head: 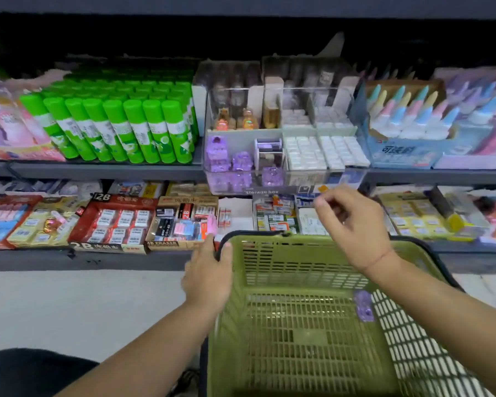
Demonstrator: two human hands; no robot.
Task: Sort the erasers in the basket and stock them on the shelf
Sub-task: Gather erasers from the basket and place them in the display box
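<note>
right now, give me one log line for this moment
left hand grips basket rim | right hand above basket, fingers loosely curled, nothing seen held | one purple eraser in basket

Green glue sticks (121, 130) in packed rows. Left of them, pink-and-lilac packets (9, 124); well to their right, pastel-capped bottles (413, 116) in a blue carton (398, 154); below, pale floor (69, 308).

**Our tally**

We count one olive-green plastic mesh basket (298, 253), one small translucent purple eraser (363, 309) inside it, eight bright green glue sticks (113, 130) in the front row, and two small orange figures (222, 121).
</note>
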